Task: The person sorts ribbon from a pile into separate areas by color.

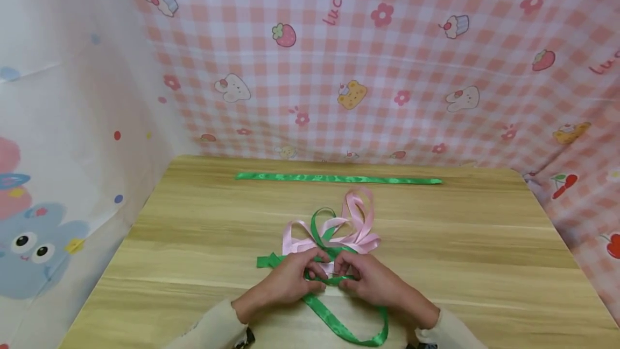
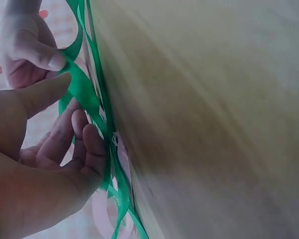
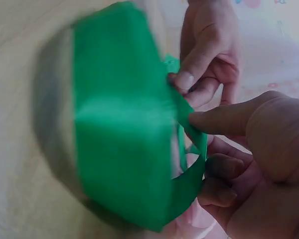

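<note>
Midway between the left and right edges of the pale wood-grain tabletop (image 1: pixel 194 220), toward its near side, we are pinching a narrow, glossy green satin ribbon (image 3: pixel 122 119) with both hands. Our left hand (image 1: pixel 296 274) is gripping it between thumb and fingers, and our right hand (image 1: pixel 370 279) is gripping what is looking like the same ribbon just beside, thumb pressing the band toward curled fingers. We are probably placing our fingertips so close together to be controlling a short stretch, while another stretch is curving slackly on the near side of our hands. Just beyond them, a pale pink satin ribbon (image 1: pixel 369 243) is lying in loose loops, with some of the green crossing over it; we are not managing to tell whether the two are knotted. Close to the surface's far edge, and running almost parallel to it, a straight, flat green ribbon strip (image 1: pixel 339 178) is lying between the two far corners, well apart from our hands, perhaps so that it is not tangling. As for containers, we are seeing none: the surface itself is carrying the ribbons, and behind its far edge a pink-and-white checked cloth (image 1: pixel 290 69) is hanging.
</note>
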`<action>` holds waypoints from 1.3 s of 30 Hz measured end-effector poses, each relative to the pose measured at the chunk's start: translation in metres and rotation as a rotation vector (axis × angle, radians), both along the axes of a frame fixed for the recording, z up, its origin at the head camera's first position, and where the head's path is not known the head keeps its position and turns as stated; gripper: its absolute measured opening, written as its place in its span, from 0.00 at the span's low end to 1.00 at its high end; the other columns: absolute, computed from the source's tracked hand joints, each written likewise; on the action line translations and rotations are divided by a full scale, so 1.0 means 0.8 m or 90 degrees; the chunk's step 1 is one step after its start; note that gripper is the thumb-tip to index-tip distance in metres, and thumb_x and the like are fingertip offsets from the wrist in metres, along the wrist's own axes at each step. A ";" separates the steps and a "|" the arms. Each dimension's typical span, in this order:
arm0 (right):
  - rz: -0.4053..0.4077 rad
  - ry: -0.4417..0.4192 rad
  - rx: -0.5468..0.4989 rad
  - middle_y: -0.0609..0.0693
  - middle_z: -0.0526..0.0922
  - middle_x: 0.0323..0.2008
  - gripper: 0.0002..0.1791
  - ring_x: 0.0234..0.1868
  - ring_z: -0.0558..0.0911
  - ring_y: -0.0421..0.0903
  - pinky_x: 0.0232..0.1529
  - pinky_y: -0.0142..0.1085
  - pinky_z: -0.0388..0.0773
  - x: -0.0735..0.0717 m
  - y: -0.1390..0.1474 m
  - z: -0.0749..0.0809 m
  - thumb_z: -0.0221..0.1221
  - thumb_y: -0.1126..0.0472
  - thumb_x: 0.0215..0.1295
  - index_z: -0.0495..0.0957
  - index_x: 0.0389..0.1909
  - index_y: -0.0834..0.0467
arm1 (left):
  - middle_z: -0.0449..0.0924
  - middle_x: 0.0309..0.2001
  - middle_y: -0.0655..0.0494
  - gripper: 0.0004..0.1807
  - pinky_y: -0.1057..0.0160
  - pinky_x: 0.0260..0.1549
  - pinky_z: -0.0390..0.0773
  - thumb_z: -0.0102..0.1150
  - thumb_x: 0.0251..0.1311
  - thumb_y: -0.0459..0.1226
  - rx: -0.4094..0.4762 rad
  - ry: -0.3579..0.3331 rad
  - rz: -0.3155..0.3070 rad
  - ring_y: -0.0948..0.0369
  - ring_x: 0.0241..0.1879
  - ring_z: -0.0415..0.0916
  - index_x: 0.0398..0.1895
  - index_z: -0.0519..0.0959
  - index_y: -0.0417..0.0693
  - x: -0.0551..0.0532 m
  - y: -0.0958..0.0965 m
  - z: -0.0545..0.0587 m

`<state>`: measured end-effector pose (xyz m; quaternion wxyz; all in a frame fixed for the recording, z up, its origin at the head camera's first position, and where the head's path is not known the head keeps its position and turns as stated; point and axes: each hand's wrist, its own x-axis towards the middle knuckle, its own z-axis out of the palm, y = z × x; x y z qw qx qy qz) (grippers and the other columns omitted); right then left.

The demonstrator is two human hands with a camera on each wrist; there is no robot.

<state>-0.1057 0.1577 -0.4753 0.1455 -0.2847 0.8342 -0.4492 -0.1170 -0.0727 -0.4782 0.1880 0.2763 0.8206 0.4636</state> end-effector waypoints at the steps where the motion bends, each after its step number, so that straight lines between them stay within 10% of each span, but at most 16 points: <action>1: -0.002 -0.003 -0.006 0.43 0.75 0.29 0.12 0.29 0.71 0.36 0.29 0.28 0.70 0.001 0.001 0.003 0.65 0.72 0.59 0.76 0.39 0.56 | 0.88 0.35 0.59 0.19 0.67 0.43 0.78 0.70 0.55 0.29 0.004 -0.004 -0.001 0.68 0.38 0.81 0.49 0.76 0.45 0.000 0.000 0.000; 12: -0.024 0.021 -0.088 0.46 0.76 0.33 0.09 0.36 0.73 0.45 0.38 0.35 0.72 0.004 0.018 0.043 0.67 0.62 0.63 0.76 0.39 0.55 | 0.87 0.36 0.54 0.16 0.66 0.50 0.74 0.65 0.63 0.34 0.094 -0.104 -0.038 0.67 0.42 0.81 0.53 0.76 0.44 -0.001 -0.015 0.035; 22: 0.044 -0.016 -0.216 0.56 0.76 0.36 0.07 0.39 0.77 0.42 0.43 0.35 0.77 0.003 0.027 0.066 0.62 0.68 0.66 0.74 0.42 0.60 | 0.85 0.39 0.41 0.14 0.66 0.40 0.78 0.58 0.68 0.32 0.190 -0.084 -0.082 0.61 0.35 0.82 0.55 0.74 0.46 -0.005 -0.030 0.085; 32: 0.102 -0.092 -0.310 0.65 0.74 0.25 0.08 0.24 0.79 0.51 0.27 0.40 0.81 0.001 0.043 0.085 0.57 0.75 0.67 0.70 0.43 0.66 | 0.85 0.44 0.52 0.18 0.69 0.31 0.76 0.54 0.69 0.29 0.159 -0.026 -0.036 0.63 0.38 0.80 0.59 0.76 0.50 -0.012 -0.058 0.119; 39: 0.057 -0.070 -0.293 0.48 0.77 0.29 0.09 0.26 0.73 0.41 0.23 0.35 0.76 0.004 0.069 0.108 0.57 0.77 0.66 0.71 0.42 0.64 | 0.87 0.40 0.57 0.17 0.67 0.41 0.77 0.63 0.64 0.32 0.132 0.029 0.038 0.61 0.43 0.83 0.55 0.78 0.51 -0.020 -0.096 0.139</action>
